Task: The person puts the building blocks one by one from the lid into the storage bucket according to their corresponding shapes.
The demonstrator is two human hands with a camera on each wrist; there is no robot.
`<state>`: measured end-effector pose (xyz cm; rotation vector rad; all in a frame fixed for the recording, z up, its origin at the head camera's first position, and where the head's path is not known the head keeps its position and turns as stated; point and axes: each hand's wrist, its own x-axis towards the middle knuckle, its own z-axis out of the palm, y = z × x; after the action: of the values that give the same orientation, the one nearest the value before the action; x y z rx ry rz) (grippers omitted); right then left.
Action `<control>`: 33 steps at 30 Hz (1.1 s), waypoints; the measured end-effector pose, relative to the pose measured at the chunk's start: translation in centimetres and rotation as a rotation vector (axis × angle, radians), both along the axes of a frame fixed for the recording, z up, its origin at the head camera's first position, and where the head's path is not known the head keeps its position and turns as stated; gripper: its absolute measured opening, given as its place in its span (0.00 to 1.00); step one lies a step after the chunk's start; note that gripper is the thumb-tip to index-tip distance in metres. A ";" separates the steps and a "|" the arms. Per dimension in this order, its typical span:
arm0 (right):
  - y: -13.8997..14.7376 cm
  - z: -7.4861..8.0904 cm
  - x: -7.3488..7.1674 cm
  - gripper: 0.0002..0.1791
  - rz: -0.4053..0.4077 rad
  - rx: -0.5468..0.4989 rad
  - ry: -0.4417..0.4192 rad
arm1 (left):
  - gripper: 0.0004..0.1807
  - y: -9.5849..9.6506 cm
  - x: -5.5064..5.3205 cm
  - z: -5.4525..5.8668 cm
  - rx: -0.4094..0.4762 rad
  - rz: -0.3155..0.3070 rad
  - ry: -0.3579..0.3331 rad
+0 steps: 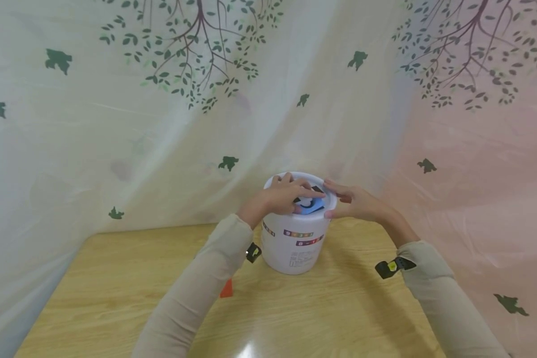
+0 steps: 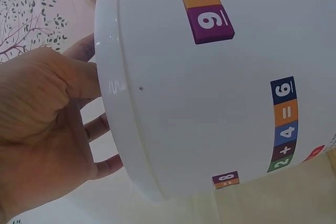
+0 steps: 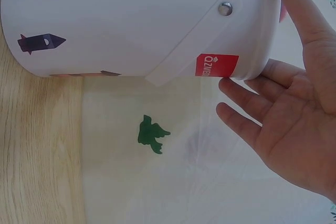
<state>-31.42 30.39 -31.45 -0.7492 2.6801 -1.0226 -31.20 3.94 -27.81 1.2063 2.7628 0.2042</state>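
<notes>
Both hands (image 1: pixel 283 196) (image 1: pixel 361 203) touch the bucket (image 1: pixel 279 248), fingers (image 3: pixel 245 99) spread.

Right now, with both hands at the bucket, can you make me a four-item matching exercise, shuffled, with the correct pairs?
1. left hand
2. right hand
3. red-orange piece
4. backdrop

A. printed with leafy branches
B. on the table, beside the left sleeve in the head view
C. reaching across the top of the white bucket
D. at the bucket's right edge in the head view

Pairs: 1-C; 2-D; 3-B; 4-A
</notes>
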 end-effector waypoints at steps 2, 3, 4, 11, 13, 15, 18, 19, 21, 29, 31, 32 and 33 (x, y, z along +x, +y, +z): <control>0.0 0.0 0.0 0.51 0.001 0.003 0.002 | 0.36 0.0 -0.1 -0.1 -0.009 0.006 0.008; 0.1 0.0 0.0 0.51 0.001 0.004 0.004 | 0.36 0.0 -0.1 -0.1 -0.011 0.009 0.010; 0.1 0.0 0.0 0.51 0.000 0.006 0.004 | 0.36 0.0 -0.1 -0.1 -0.011 0.013 0.010; 0.1 0.2 0.1 0.52 -0.006 0.002 0.000 | 0.35 -0.3 -0.4 -0.4 0.022 0.010 0.011; 0.2 0.2 0.1 0.52 -0.007 0.005 0.002 | 0.35 -0.4 -0.5 -0.5 0.030 0.007 0.006; 0.1 0.2 0.1 0.52 -0.008 0.009 0.004 | 0.35 -0.5 -0.5 -0.6 0.037 0.007 -0.003; 0.0 0.2 0.2 0.52 -0.012 0.017 0.004 | 0.35 -0.7 -0.7 -0.8 0.040 0.009 -0.007; 0.0 0.2 0.3 0.53 -0.015 0.020 0.003 | 0.35 -0.7 -0.7 -0.9 0.040 0.009 -0.008; -0.1 0.3 0.3 0.53 -0.020 0.023 -0.002 | 0.34 -0.8 -0.8 -0.9 0.039 0.007 -0.010; -0.3 0.3 0.2 0.52 -0.018 0.018 -0.007 | 0.34 -0.6 -0.7 -0.5 0.045 -0.016 -0.051; -0.2 0.3 0.3 0.52 -0.019 0.018 -0.009 | 0.34 -0.6 -0.6 -0.4 0.031 -0.013 -0.053; -0.2 0.3 0.3 0.52 -0.017 0.017 -0.006 | 0.35 -0.5 -0.5 -0.3 0.028 -0.011 -0.051; -0.1 0.3 0.4 0.52 -0.020 0.021 -0.008 | 0.35 -0.4 -0.5 -0.3 0.025 -0.010 -0.048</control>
<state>-31.02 30.28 -31.15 -0.7142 2.6923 -0.9990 -31.68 3.55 -28.11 1.2046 2.7203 0.2635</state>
